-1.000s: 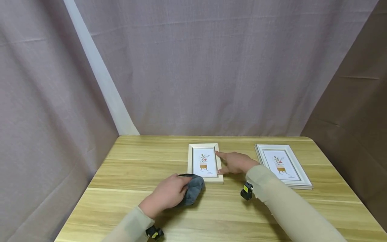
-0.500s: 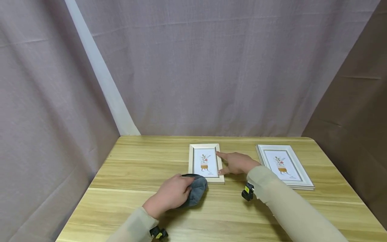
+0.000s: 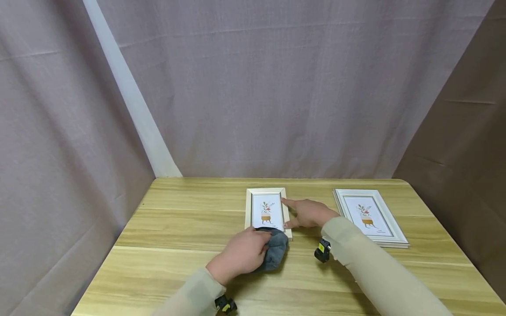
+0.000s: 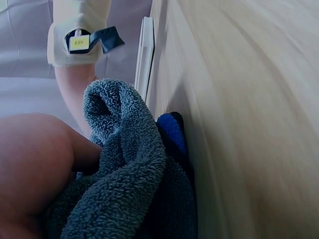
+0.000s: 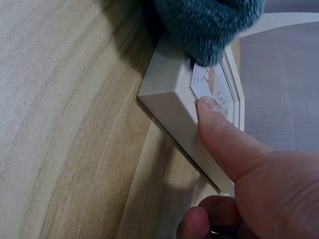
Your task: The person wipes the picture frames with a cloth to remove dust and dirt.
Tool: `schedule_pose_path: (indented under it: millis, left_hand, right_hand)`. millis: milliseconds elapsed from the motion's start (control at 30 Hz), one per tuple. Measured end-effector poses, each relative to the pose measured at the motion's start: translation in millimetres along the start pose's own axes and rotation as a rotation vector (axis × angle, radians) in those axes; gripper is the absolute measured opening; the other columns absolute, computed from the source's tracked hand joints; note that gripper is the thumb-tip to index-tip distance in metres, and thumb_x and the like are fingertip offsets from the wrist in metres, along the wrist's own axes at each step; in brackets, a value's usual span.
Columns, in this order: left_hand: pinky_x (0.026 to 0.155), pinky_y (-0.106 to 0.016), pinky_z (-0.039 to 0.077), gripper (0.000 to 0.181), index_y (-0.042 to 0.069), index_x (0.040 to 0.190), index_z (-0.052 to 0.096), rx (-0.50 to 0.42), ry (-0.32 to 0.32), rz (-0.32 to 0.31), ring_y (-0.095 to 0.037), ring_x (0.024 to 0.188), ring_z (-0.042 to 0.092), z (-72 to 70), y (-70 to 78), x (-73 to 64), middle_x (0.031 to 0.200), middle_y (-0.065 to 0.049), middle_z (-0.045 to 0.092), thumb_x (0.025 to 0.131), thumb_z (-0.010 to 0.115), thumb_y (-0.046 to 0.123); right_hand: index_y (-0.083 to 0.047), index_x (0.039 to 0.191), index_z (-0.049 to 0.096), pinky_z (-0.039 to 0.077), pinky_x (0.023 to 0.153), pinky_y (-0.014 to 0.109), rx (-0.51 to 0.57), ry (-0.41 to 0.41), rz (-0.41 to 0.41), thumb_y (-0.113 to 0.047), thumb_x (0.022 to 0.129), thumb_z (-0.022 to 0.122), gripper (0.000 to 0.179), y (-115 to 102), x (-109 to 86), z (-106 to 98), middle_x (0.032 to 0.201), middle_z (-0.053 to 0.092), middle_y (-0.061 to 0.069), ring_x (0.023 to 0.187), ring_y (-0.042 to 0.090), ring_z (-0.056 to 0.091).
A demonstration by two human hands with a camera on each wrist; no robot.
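In the head view my left hand [image 3: 244,251] grips a bunched grey-blue terry cloth [image 3: 275,252] over the near edge of a cream picture frame [image 3: 248,210]. The frame lies flat, its print showing a potted plant. The left wrist view shows the thick folds of the cloth [image 4: 124,164], with a bright blue patch [image 4: 172,132] beneath them. My right hand [image 3: 310,212] touches the frame's right side with thumb and index finger. The thumb [image 5: 219,127] lies straight on the border in the right wrist view, while other fingers [image 5: 197,221] curl below, beside the frame.
A white picture frame [image 3: 389,219] with a similar print lies at the right, behind the right forearm; its layered edge may be more than one frame. The wooden table [image 3: 178,219] ends at a mauve curtain [image 3: 257,109]. Both sleeves carry a small black device [image 3: 322,250].
My left hand has slid the cloth to the right along the near edge of the cream frame, covering the print's lower corner. The right hand and both frames have stayed put.
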State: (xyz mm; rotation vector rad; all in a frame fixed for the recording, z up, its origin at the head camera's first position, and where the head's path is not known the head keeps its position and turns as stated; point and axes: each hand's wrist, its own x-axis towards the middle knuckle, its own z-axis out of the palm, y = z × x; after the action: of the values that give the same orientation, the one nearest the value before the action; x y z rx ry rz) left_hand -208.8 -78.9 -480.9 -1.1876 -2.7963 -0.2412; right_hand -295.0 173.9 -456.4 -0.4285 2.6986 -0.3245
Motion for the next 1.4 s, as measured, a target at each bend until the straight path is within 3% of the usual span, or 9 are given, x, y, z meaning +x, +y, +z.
schedule_pose_path:
  millis: [200, 400, 467, 600, 700, 933, 1267, 1400]
  left_hand:
    - [0.095, -0.031, 0.052, 0.014, 0.015, 0.114, 0.077, 0.033, 0.004, 0.009, -0.012, 0.103, 0.074, 0.9, 12.5, 10.9, 0.116, 0.005, 0.080, 0.107, 0.065, 0.017]
    - [0.093, -0.033, 0.056, 0.021, 0.016, 0.124, 0.079, -0.009, -0.022, -0.019, -0.016, 0.106, 0.073, -1.2, 15.6, 14.1, 0.122, 0.006, 0.079, 0.108, 0.065, 0.018]
    - [0.087, -0.034, 0.058, 0.024, 0.017, 0.127, 0.079, -0.018, -0.030, -0.039, -0.018, 0.102, 0.072, -1.7, 15.6, 13.9, 0.121, 0.006, 0.080, 0.108, 0.065, 0.018]
    - [0.073, -0.037, 0.058, 0.018, 0.019, 0.118, 0.081, -0.024, -0.025, -0.070, -0.019, 0.088, 0.068, -5.1, 13.6, 13.7, 0.106, 0.004, 0.080, 0.107, 0.066, 0.017]
    - [0.067, -0.039, 0.056, 0.013, 0.018, 0.107, 0.080, -0.017, -0.025, -0.097, -0.021, 0.081, 0.065, -8.8, 9.2, 13.0, 0.093, 0.001, 0.078, 0.106, 0.067, 0.017]
    - [0.067, -0.042, 0.056, 0.017, 0.016, 0.088, 0.073, -0.028, -0.016, -0.150, -0.025, 0.078, 0.067, -13.4, -15.0, 11.7, 0.077, -0.001, 0.070, 0.102, 0.065, 0.012]
    - [0.072, -0.045, 0.059, 0.019, 0.012, 0.098, 0.077, -0.057, -0.030, -0.188, -0.029, 0.084, 0.068, -13.5, -35.6, 20.3, 0.085, -0.007, 0.073, 0.105, 0.059, 0.010]
    - [0.074, -0.046, 0.060, 0.019, 0.011, 0.095, 0.076, -0.062, -0.030, -0.183, -0.031, 0.085, 0.071, -13.2, -42.9, 26.5, 0.087, -0.009, 0.075, 0.104, 0.059, 0.009]
  right_hand:
    - [-0.028, 0.177, 0.025, 0.047, 0.113, 0.062, -0.008, -0.003, 0.002, -0.058, 0.098, 0.079, 0.100, 0, 1.0, 0, 0.163, 0.053, 0.020, 0.146, 0.044, 0.053]
    - [-0.028, 0.177, 0.025, 0.047, 0.113, 0.062, -0.011, -0.002, 0.000, -0.057, 0.098, 0.079, 0.099, -1, 2.7, 1, 0.161, 0.056, 0.020, 0.146, 0.044, 0.054]
    - [-0.028, 0.177, 0.026, 0.046, 0.114, 0.062, -0.007, -0.003, 0.000, -0.056, 0.098, 0.080, 0.099, -1, 2.1, 1, 0.161, 0.055, 0.020, 0.146, 0.045, 0.053]
    - [-0.026, 0.176, 0.027, 0.047, 0.113, 0.062, -0.018, 0.004, -0.011, -0.057, 0.098, 0.080, 0.099, -3, 0.2, -1, 0.159, 0.056, 0.022, 0.144, 0.046, 0.055]
    - [-0.025, 0.176, 0.027, 0.048, 0.112, 0.062, -0.017, 0.008, -0.013, -0.058, 0.098, 0.079, 0.100, -5, 0.4, -1, 0.159, 0.056, 0.022, 0.143, 0.046, 0.056]
    - [-0.023, 0.176, 0.028, 0.048, 0.113, 0.062, -0.034, 0.008, -0.012, -0.056, 0.098, 0.079, 0.099, -11, 0.1, -1, 0.158, 0.058, 0.021, 0.144, 0.045, 0.055]
    - [-0.025, 0.176, 0.026, 0.044, 0.116, 0.063, 0.014, 0.006, -0.002, -0.055, 0.098, 0.080, 0.100, -11, -2.5, 0, 0.160, 0.056, 0.022, 0.146, 0.047, 0.053]
    - [-0.024, 0.176, 0.026, 0.045, 0.116, 0.062, 0.012, 0.009, -0.008, -0.055, 0.098, 0.081, 0.100, -12, -3.1, 2, 0.160, 0.055, 0.022, 0.146, 0.047, 0.052]
